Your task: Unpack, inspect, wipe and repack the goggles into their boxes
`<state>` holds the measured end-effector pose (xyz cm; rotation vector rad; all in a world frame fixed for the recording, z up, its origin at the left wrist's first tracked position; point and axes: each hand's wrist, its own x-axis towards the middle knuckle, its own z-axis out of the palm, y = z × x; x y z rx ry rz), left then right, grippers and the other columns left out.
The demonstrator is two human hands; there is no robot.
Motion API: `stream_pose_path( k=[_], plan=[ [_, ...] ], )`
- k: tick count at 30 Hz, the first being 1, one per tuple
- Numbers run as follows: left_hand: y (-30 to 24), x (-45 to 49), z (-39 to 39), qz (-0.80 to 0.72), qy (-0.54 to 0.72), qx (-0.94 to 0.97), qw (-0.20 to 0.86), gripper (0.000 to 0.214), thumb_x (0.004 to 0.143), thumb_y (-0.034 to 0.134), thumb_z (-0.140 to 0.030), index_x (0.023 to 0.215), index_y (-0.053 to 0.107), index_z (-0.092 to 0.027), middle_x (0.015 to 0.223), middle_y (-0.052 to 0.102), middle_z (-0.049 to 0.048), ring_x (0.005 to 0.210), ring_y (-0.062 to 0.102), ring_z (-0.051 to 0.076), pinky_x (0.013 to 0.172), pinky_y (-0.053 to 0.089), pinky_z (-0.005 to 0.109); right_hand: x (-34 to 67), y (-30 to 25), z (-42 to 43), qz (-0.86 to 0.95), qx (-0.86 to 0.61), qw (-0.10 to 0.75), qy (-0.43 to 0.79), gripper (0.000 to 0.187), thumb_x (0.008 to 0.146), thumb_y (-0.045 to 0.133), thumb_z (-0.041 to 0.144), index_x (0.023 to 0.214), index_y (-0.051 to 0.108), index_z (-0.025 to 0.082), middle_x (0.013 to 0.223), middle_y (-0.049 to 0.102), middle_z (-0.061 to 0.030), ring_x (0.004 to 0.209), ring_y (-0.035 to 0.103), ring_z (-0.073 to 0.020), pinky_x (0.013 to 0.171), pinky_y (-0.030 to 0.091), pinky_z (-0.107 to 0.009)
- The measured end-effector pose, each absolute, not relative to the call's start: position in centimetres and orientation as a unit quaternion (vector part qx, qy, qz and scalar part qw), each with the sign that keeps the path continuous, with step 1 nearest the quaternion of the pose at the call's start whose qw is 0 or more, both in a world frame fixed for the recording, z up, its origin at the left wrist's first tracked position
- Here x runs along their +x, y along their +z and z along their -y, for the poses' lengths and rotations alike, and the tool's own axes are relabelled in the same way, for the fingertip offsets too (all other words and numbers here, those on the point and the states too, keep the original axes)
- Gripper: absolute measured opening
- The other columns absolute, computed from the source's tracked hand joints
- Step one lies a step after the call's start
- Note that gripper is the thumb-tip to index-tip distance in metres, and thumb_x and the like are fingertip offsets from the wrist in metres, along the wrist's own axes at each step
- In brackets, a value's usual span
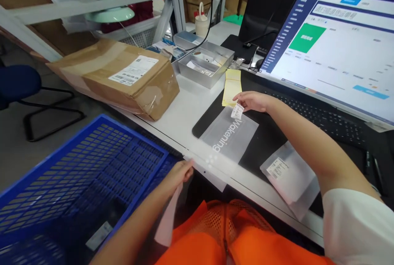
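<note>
A frosted plastic bag (234,133) printed "Wakening" lies over the black desk mat and hangs past the desk's front edge. My left hand (180,174) is closed at that edge, pinching the bag's near corner. Below those fingers dangles a pale, thin sheet (168,220); whether it belongs to the bag I cannot tell. Between the fingertips of my right hand (254,101) is a small white printed label (237,111), held just above the bag's far end. A yellow paper pad (232,86) lies right beside that hand.
To the right, another frosted bag (291,179) bears a barcode label. A taped cardboard box (117,76) sits on the desk's left, near metal trays (206,66). Below it stands a blue plastic crate (89,166). A keyboard (323,121) and monitor (341,39) are on the right.
</note>
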<state>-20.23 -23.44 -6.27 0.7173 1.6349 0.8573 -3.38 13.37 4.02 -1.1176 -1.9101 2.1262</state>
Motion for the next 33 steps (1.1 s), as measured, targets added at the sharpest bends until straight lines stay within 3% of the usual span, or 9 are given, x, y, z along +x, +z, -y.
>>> stream_pose_path(
  k=[2, 4, 9, 11, 17, 20, 25, 28, 33],
  plan=[
    [-6.7, -18.9, 23.1, -0.708, 0.369, 0.291, 0.527, 0.071, 0.075, 0.040, -0.087, 0.048, 0.041, -0.021, 0.046, 0.031, -0.0038, 0.047, 0.028, 0.010, 0.053, 0.024, 0.027, -3.6, 3.9, -13.5, 0.652, -0.356, 0.015, 0.669, 0.020, 0.074, 0.081, 0.025, 0.089, 0.071, 0.016, 0.069, 0.062, -0.0022, 0.065, 0.057, -0.0145, 0.062, 0.050, -0.026],
    [-6.4, -18.8, 23.6, -0.738, 0.362, 0.308, 0.479, 0.067, 0.079, 0.044, -0.081, 0.053, 0.050, -0.020, 0.048, 0.037, -0.0019, 0.050, 0.035, 0.013, 0.055, 0.027, 0.028, -3.8, 3.7, -13.6, 0.668, -0.344, 0.008, 0.660, 0.020, 0.074, 0.082, 0.025, 0.088, 0.071, 0.017, 0.069, 0.062, -0.0016, 0.064, 0.056, -0.0131, 0.061, 0.049, -0.024],
    [-1.6, -21.8, 24.8, -0.832, 0.303, 0.415, 0.208, 0.054, 0.091, 0.045, -0.059, 0.054, 0.048, -0.020, 0.054, 0.049, 0.0007, 0.057, 0.044, 0.015, 0.059, 0.029, 0.029, -4.2, 2.8, -14.8, 0.652, -0.328, -0.007, 0.683, 0.024, 0.077, 0.080, 0.028, 0.094, 0.071, 0.014, 0.069, 0.061, -0.0022, 0.064, 0.058, -0.0141, 0.059, 0.052, -0.023],
    [1.6, -23.0, 22.3, -0.822, 0.283, 0.465, 0.164, 0.047, 0.093, 0.048, -0.054, 0.064, 0.060, -0.019, 0.060, 0.057, 0.0008, 0.060, 0.049, 0.016, 0.062, 0.032, 0.029, -4.2, 2.3, -15.5, 0.639, -0.326, -0.010, 0.697, 0.023, 0.080, 0.077, 0.030, 0.095, 0.070, 0.014, 0.069, 0.060, -0.0020, 0.063, 0.060, -0.0151, 0.058, 0.053, -0.024],
    [5.6, -22.6, 4.7, -0.741, 0.179, 0.584, 0.280, 0.029, 0.088, 0.061, -0.041, 0.089, 0.076, -0.016, 0.081, 0.070, 0.0027, 0.073, 0.055, 0.015, 0.068, 0.034, 0.026, -3.8, 1.4, -17.2, 0.570, -0.316, -0.025, 0.758, 0.022, 0.091, 0.062, 0.035, 0.094, 0.067, 0.014, 0.075, 0.065, -0.0057, 0.067, 0.064, -0.0183, 0.060, 0.058, -0.028],
    [3.8, -21.3, -1.9, -0.740, 0.149, 0.573, 0.319, 0.033, 0.083, 0.067, -0.042, 0.071, 0.071, -0.011, 0.062, 0.060, 0.0009, 0.059, 0.048, 0.012, 0.063, 0.033, 0.026, -3.6, 1.1, -17.2, 0.543, -0.313, -0.019, 0.779, 0.024, 0.093, 0.057, 0.035, 0.093, 0.067, 0.013, 0.076, 0.066, -0.0068, 0.068, 0.065, -0.0184, 0.060, 0.059, -0.029],
    [1.6, -20.5, -4.7, -0.728, 0.159, 0.560, 0.362, 0.023, 0.074, 0.075, -0.031, 0.062, 0.062, -0.016, 0.059, 0.057, -0.0013, 0.054, 0.047, 0.012, 0.057, 0.034, 0.026, -2.6, 1.8, -16.8, 0.567, -0.301, 0.034, 0.766, 0.012, 0.080, 0.073, 0.020, 0.087, 0.067, 0.013, 0.070, 0.064, -0.0028, 0.063, 0.061, -0.0145, 0.061, 0.055, -0.025],
    [1.7, -20.4, -5.5, -0.715, 0.199, 0.565, 0.361, 0.022, 0.079, 0.070, -0.032, 0.067, 0.058, -0.018, 0.062, 0.057, -0.0018, 0.055, 0.047, 0.012, 0.057, 0.035, 0.025, -0.5, 3.9, -16.9, 0.598, -0.271, 0.084, 0.750, 0.023, 0.069, 0.082, 0.012, 0.088, 0.069, 0.013, 0.070, 0.065, -0.0004, 0.063, 0.059, -0.0117, 0.061, 0.051, -0.022],
    [1.9, -19.7, -9.4, -0.726, 0.217, 0.576, 0.306, 0.022, 0.084, 0.067, -0.036, 0.075, 0.059, -0.018, 0.070, 0.060, 0.0019, 0.063, 0.053, 0.015, 0.063, 0.040, 0.028, 3.5, 7.7, -16.8, 0.630, -0.241, 0.131, 0.726, 0.029, 0.067, 0.087, 0.016, 0.091, 0.071, 0.014, 0.066, 0.062, 0.0031, 0.061, 0.055, -0.0092, 0.058, 0.047, -0.020]
  ],
)
